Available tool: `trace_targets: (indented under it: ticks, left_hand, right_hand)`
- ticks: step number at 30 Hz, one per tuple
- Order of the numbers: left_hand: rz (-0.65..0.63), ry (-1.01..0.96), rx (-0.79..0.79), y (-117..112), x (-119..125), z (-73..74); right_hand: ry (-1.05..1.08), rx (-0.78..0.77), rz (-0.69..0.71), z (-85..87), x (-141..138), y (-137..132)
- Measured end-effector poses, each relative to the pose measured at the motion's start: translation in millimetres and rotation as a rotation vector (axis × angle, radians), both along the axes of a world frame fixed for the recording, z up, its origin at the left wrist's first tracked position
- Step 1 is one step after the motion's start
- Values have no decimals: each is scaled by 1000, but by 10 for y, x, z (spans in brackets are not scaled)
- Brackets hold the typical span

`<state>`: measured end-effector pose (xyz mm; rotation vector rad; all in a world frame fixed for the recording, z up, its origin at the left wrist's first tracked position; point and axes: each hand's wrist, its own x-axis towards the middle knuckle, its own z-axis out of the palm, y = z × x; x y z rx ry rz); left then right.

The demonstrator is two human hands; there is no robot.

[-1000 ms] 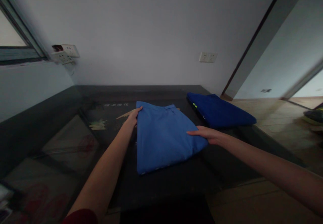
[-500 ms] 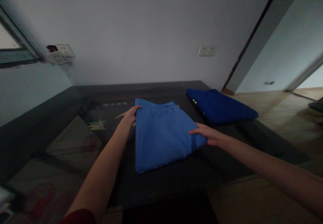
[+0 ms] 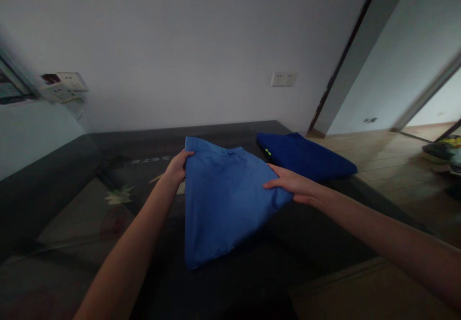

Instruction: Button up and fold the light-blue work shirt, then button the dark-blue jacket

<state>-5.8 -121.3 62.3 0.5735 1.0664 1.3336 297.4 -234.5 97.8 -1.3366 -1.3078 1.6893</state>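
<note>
A folded blue garment with a waistband [image 3: 226,200] is stretched between my two hands above the dark table. Its waistband edge faces away from me, with a small tab near the middle. My left hand [image 3: 177,165] pinches its upper left corner, thumb on top. At the right edge, my right hand [image 3: 286,183] grips the cloth between thumb and fingers, which bunches it a little. The lower left corner hangs toward me, and the lower edge slants up to the right. Beyond my right hand lies a darker blue folded garment [image 3: 308,156] with a small yellow-green mark.
The dark glossy table [image 3: 144,140] has white lettering and a pale flower pattern on its top. It stands against a pale wall with a socket plate [image 3: 284,79] and another socket cluster [image 3: 68,87] at the left. Wooden floor [image 3: 389,154] shows to the right.
The lighter blue garment hangs more, its lower left corner nearer me and its lower edge steeper. Both hands keep their hold. The view has shifted slightly to the right.
</note>
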Motion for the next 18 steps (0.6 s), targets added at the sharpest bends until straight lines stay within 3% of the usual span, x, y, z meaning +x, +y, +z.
trace_targets:
  ticks: [7,18]
  left_hand:
    - [-27,-13,44,334,593,255]
    - [-142,-114,34,1194,2228,409]
  right_hand:
    - [-21,44,-18,342,559,223]
    - [-138,118,-160,602,1962,679]
